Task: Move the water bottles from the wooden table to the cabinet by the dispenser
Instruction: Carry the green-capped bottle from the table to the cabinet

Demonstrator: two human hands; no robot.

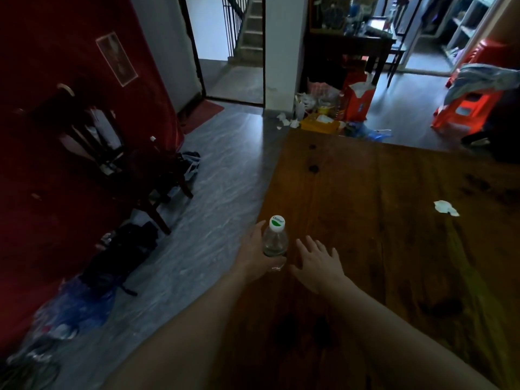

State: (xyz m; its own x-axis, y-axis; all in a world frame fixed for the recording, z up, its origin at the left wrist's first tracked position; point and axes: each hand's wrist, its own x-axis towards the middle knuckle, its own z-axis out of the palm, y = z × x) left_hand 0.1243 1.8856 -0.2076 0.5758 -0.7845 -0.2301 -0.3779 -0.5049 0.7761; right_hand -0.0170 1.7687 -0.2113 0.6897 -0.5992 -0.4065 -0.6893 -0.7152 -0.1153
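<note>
A dark wooden chair stands at the far left against a red wall, with a black bag and blue plastic lying on the grey floor below it. Further right, the left hand reaches in from the lower edge and wraps round the lower body of a clear bottle — fingers and thumb curled on it. The bottle stands upright with a white cap, at the left edge of the table. Just beside it to the right, the right hand is over the tabletop with fingers straight and spread apart, holding nothing; whether it touches the wood I cannot tell. Further right on the table lies a crumpled white scrap, well apart from the bottle. Beyond the table's far edge, litter and a red carton sit on the floor — and an orange stool with cloth draped over it at the far right.
</note>
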